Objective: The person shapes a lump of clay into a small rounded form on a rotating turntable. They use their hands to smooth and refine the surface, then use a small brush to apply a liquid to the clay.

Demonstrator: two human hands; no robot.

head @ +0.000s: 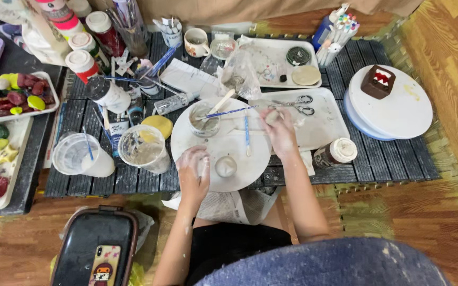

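Note:
My left hand (193,169), smeared with white clay, rests on the near left edge of a round white work board (239,159) beside a small round clay piece (226,166). My right hand (280,130) is raised over the board's right side and pinches a small pale lump of clay (272,116). On the board stand a small cup (204,121) with a wooden stick and a blue-handled tool in it, and another thin tool (247,132) lies flat.
Scissors (299,105) lie on a white tray (324,124). A turntable (398,103) carries a brown box-shaped figure (378,81). Plastic cups (143,148), paint bottles (83,63), a mug (196,42), a jar (336,152) and trays of coloured clay (11,95) crowd the low slatted table. A phone (104,265) lies on a black case.

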